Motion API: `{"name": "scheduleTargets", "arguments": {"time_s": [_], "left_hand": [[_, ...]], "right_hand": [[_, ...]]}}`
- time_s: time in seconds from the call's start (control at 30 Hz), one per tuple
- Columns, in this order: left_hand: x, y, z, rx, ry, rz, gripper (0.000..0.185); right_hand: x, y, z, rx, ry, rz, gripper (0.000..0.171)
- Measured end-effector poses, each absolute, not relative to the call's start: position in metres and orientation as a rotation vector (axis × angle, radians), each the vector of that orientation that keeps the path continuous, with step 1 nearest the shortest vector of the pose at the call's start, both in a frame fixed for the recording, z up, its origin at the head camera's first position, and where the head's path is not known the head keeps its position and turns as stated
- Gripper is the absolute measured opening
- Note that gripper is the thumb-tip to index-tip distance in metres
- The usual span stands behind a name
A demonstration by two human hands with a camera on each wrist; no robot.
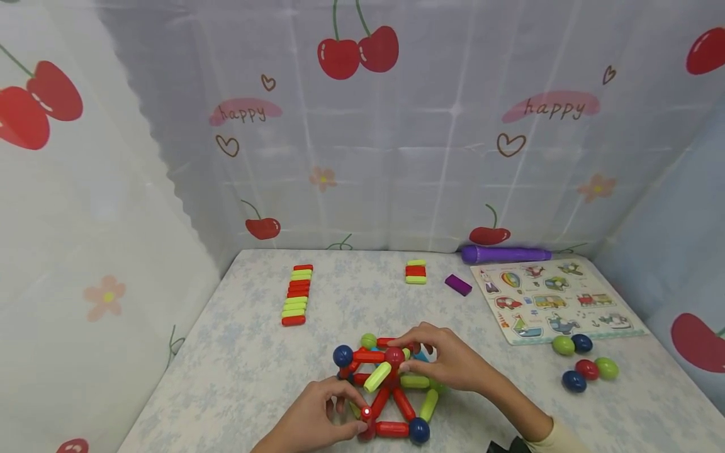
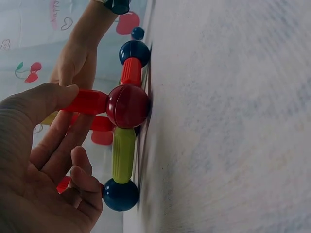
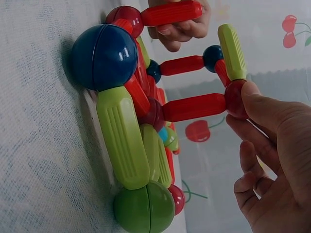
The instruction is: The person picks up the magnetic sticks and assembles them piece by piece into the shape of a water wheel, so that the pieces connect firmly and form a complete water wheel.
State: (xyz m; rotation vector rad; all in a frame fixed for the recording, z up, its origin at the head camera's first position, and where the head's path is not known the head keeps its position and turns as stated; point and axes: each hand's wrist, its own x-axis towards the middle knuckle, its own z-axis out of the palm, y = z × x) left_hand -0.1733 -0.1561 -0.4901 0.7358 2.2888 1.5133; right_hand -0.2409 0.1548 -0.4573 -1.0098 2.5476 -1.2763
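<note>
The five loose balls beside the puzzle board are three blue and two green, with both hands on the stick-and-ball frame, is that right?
Not quite: the head view shows the balls as two blue, two green and one red. They do lie beside the puzzle board, and both the left hand and right hand are on the frame.

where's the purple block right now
In the head view the purple block lies on the far right part of the table, between the small red and green stack and the puzzle board, away from both hands.
</note>
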Motion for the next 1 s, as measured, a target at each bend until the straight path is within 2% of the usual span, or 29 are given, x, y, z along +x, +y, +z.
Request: {"name": "scheduleTargets", "arguments": {"time_s": [0.23, 0.37, 0.6, 0.7, 0.87, 1.0], "left_hand": [[-0.174, -0.154, -0.490, 0.736, 2.307, 1.508, 0.012], [-0.174, -0.153, -0.490, 0.710, 2.290, 1.524, 0.013], [-0.172, -0.153, -0.490, 0.683, 2.288, 1.521, 0.012], [-0.173, -0.153, -0.491, 0.685, 2.290, 1.518, 0.012], [-0.174, -0.154, -0.491, 0.684, 2.299, 1.502, 0.011], [-0.175, -0.154, -0.492, 0.676, 2.286, 1.498, 0.011]], "right_hand": [[-0.240, 0.158, -0.456, -1.025, 2.575, -1.259, 0.042], [-0.239, 0.178, -0.453, -0.965, 2.639, -1.219, 0.041], [-0.238, 0.267, -0.445, -0.773, 3.000, -1.007, 0.029], [-0.235, 0.316, -0.444, -0.584, 3.160, -0.845, 0.027], [-0.228, 0.383, -0.453, -0.249, 3.210, -0.704, 0.037], [-0.225, 0.411, -0.463, -0.159, 3.205, -0.638, 0.046]]}}
